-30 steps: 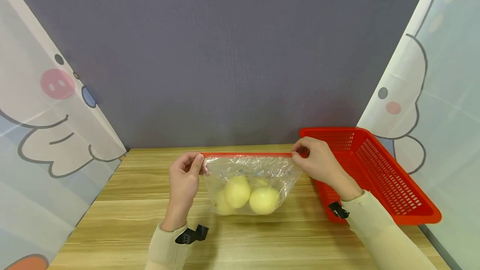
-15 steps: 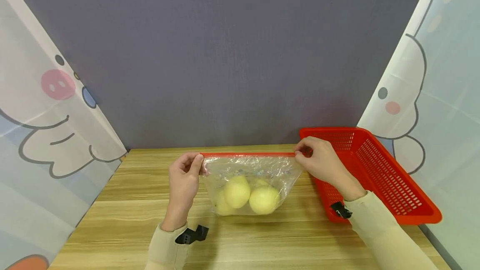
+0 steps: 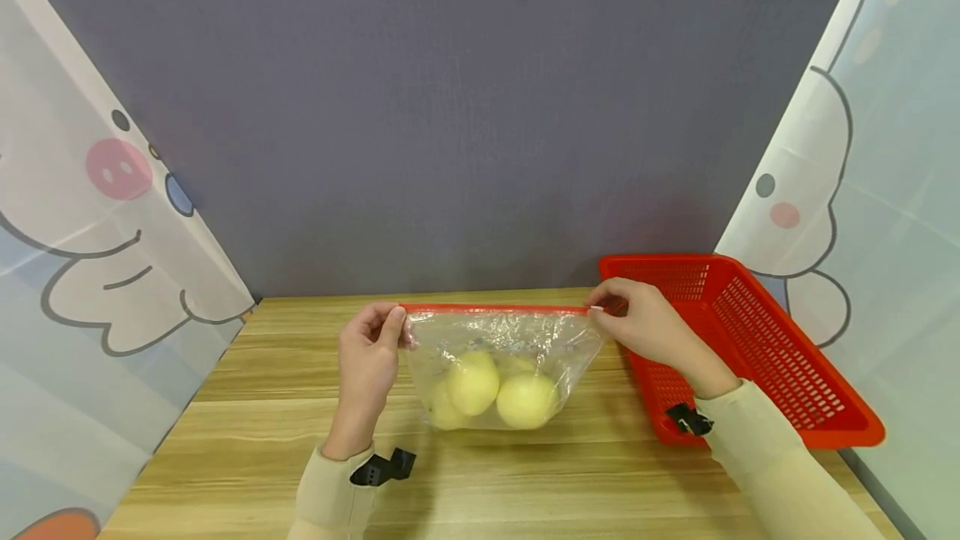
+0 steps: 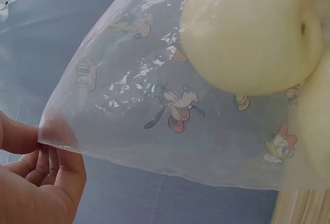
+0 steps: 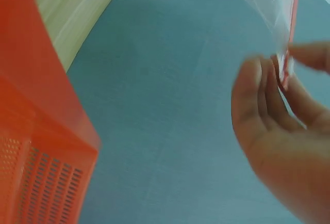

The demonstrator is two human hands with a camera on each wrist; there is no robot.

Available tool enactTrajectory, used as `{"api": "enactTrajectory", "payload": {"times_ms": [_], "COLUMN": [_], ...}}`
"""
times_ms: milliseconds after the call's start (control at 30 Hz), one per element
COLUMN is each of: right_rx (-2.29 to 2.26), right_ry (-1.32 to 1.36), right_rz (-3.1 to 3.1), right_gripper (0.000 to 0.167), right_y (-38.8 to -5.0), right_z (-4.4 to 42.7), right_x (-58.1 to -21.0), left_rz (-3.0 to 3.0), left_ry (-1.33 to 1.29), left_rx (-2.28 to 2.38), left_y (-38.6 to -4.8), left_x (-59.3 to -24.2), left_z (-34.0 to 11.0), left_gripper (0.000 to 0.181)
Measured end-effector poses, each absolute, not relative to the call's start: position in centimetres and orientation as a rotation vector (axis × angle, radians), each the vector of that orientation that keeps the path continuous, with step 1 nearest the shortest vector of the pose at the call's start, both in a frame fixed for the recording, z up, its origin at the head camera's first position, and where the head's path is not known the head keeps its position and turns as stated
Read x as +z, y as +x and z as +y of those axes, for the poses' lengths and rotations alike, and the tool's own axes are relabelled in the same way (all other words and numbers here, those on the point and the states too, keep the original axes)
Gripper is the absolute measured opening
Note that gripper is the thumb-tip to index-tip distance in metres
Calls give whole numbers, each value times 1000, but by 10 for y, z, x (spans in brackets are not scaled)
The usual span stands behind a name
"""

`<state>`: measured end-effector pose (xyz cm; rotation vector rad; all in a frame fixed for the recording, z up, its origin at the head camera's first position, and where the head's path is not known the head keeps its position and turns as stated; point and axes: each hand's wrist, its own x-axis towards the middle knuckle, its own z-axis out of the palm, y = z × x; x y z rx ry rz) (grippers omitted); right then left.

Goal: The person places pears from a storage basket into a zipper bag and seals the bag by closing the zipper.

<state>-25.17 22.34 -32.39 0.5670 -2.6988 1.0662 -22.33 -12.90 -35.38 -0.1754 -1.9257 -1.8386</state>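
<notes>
A clear zip bag (image 3: 442, 336) with a red zip strip stands upright in the head view, its strip stretched level. Several pale yellow round fruits, which look like pears (image 3: 474, 383), lie at its bottom. Cartoon figures are printed on the film in the left wrist view. My left hand (image 3: 369, 357) pinches the strip's left corner between thumb and fingers. At the right end, my right hand (image 3: 637, 319) pinches the strip, where a small white slider (image 3: 596, 307) shows by the fingertips. The right wrist view has that corner of the bag between thumb and forefinger.
A red plastic basket (image 3: 757, 340) with slotted walls stands at the right, partly behind my right hand and sleeve. The wooden table (image 3: 247, 440) ends at a dark grey panel (image 3: 465, 123). Cartoon-printed curtains (image 3: 60, 290) hang on both sides.
My right hand has shifted slightly right, and the white slider has come into view at its fingertips. The left hand and the bag have hardly moved.
</notes>
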Motion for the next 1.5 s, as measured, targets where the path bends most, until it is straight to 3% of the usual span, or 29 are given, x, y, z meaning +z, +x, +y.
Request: {"api": "enactTrajectory", "payload": {"times_ms": [133, 400, 1200, 1500], "right_rx": [1207, 1330, 1138, 1092], "right_ry": [648, 619, 332, 317], "right_rz": [-2793, -2790, -2662, -2675], "right_gripper": [23, 11, 15, 16], "right_y": [-253, -258, -317, -314], "right_z": [226, 229, 219, 226], "right_x": [-325, -323, -307, -316], "left_rz": [-1944, -1956, -2146, -2168], "left_ry": [-152, -157, -169, -291], "left_rx": [-1833, -1822, -1778, -1790], "left_y": [-223, -230, -320, -330], "left_x": [-353, -350, -328, -331], "left_z": [-130, -130, -116, -119], "left_gripper": [15, 14, 18, 19]}}
